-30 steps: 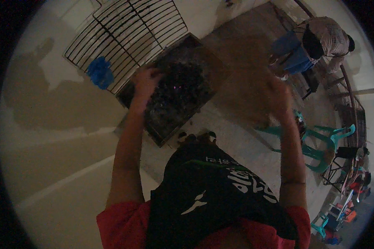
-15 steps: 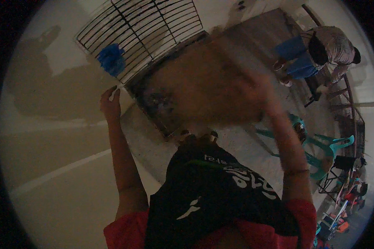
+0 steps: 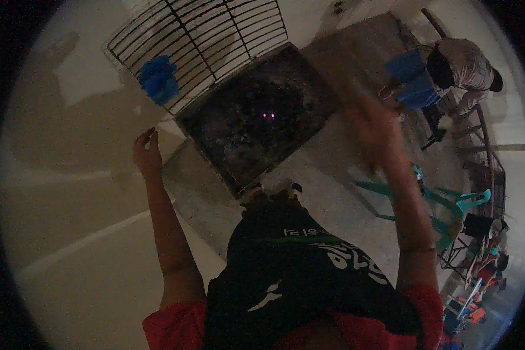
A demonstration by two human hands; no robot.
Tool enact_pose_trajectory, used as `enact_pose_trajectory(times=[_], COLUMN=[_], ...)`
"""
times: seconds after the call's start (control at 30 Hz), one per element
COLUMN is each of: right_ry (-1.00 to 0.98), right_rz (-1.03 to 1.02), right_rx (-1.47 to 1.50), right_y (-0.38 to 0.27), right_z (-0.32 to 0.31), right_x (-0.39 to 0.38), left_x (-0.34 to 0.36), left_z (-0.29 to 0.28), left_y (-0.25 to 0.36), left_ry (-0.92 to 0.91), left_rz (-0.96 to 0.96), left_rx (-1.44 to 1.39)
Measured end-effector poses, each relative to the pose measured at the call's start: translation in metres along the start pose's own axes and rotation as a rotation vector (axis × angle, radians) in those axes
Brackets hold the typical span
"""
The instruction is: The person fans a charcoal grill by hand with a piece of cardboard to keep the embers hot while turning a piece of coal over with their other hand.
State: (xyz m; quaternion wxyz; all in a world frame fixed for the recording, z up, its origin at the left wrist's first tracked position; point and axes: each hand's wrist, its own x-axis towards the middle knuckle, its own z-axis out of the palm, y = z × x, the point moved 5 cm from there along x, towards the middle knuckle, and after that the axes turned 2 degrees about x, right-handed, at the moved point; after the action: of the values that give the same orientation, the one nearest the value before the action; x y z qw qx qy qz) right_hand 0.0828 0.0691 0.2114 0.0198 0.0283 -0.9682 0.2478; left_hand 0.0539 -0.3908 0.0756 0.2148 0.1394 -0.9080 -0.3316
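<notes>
My left hand [image 3: 148, 150] hangs beside the pale wall, below the black wire grate [image 3: 204, 35], its fingers curled together; whatever they may hold is too small to make out. A blue crumpled item [image 3: 156, 79] rests at the grate's lower left corner. Below the grate lies a dark rectangular tray [image 3: 239, 172] with blackened contents and two small pinkish bright spots. My right hand [image 3: 379, 140] is smeared by motion to the tray's right, with a brown, flat-looking blur around it that seems held in it.
A co-worker [image 3: 461, 70] in blue trousers bends over at upper right, beside a dark metal railing. Teal plastic chairs [image 3: 472, 201] stand right of my arm, with a cluttered stack of furniture [image 3: 472, 291] farther down. My feet [image 3: 291, 189] are by the tray's lower edge.
My left hand has moved from the tray's left edge out leftward toward the wall. The brown blur at my right hand swept left over the tray and is now back at its right.
</notes>
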Motion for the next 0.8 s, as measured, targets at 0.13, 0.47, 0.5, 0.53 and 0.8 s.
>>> enact_pose_trajectory(times=[0.13,0.47,0.5,0.53,0.8], right_ry=[-0.074,-0.248,-0.239,-0.229,-0.122], right_rz=[-0.076,-0.015,0.011,0.044,-0.166], right_rx=[0.016,-0.011,-0.268,-0.536,0.308], right_y=[-0.02,-0.05,-0.033,-0.002,-0.065], right_z=[0.048,0.039,0.027,0.004,0.028], right_x=[-0.023,-0.046,-0.043,-0.034,-0.099], left_x=[0.005,-0.02,-0.027,-0.038,-0.124], left_z=[0.014,-0.015,-0.026,-0.034,-0.088], left_y=[0.014,-0.026,-0.022,-0.017,-0.046], left_ry=[-0.039,0.017,0.035,0.047,-0.011], left_rz=[0.038,0.056,0.066,0.069,0.003], left_rx=[-0.017,-0.054,-0.067,-0.09,0.068])
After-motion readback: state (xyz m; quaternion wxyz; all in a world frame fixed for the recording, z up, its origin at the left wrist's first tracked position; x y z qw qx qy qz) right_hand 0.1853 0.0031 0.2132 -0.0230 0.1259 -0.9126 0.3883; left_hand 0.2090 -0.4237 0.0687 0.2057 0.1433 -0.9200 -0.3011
